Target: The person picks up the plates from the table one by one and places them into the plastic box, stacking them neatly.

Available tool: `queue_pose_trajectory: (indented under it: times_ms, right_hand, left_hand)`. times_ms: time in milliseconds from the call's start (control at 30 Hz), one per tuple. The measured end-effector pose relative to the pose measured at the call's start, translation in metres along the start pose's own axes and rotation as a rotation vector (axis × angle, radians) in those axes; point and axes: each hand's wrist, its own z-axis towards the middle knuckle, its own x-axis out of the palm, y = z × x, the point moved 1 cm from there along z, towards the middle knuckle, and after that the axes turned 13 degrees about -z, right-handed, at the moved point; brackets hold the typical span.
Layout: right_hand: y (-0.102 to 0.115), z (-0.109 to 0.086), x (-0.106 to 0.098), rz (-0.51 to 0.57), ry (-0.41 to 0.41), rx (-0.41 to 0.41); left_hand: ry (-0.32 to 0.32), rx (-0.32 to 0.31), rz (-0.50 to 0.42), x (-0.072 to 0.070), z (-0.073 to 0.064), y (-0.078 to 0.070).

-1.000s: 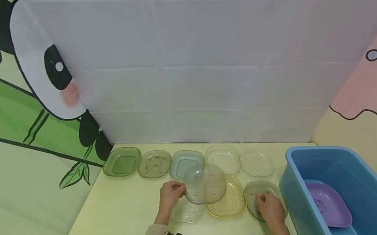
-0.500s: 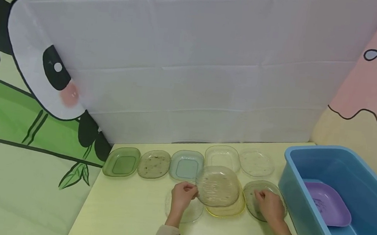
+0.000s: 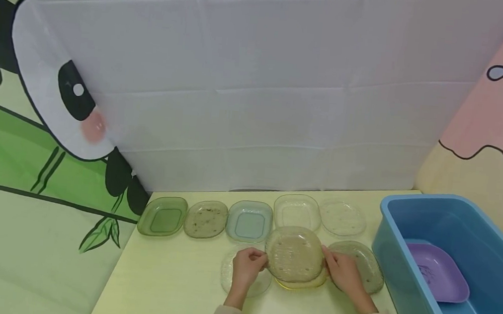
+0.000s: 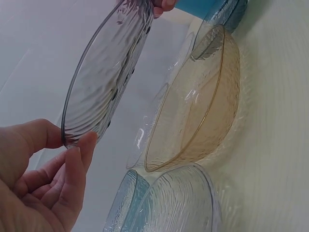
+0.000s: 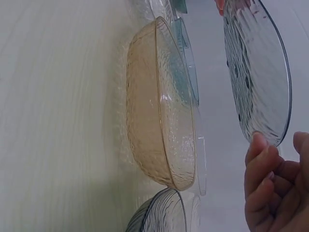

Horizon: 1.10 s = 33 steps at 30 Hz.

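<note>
Above the yellow dish [image 3: 302, 285] is a clear, faintly grey patterned plate [image 3: 295, 256] with wavy ridges and small dark dots. My left hand [image 3: 248, 268] pinches its left rim between thumb and fingers, as the left wrist view shows with the left hand [image 4: 48, 174]. At the opposite rim, the fingertips of my right hand [image 3: 344, 273] touch the plate. In the right wrist view, the thumb of the right hand [image 5: 277, 188] stands apart from the rim. A grey-green dish [image 3: 364, 264] lies partly behind the right hand, and a clear dish [image 3: 230, 275] partly behind the left.
Along the back of the table stand a green dish [image 3: 163, 215], a dotted dish [image 3: 206, 219], a pale blue dish [image 3: 249, 221] and two clear ones. At the right, a blue tub [image 3: 407, 288] holds a purple dish [image 3: 442, 276]. A white cloth [image 3: 257, 102] hangs behind.
My left hand has carried the clear grey plate rightward over the yellow dish. My right hand has moved left from over the grey-green dish to the plate's right rim.
</note>
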Motion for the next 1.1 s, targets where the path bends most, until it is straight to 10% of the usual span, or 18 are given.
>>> queue_pose_trajectory:
  times_ms: [1100]
  right_hand:
    - [0.027, 0.015, -0.027, -0.206, -0.095, -0.176]
  left_hand:
    - [0.040, 0.035, -0.006, -0.023, 0.004, 0.004]
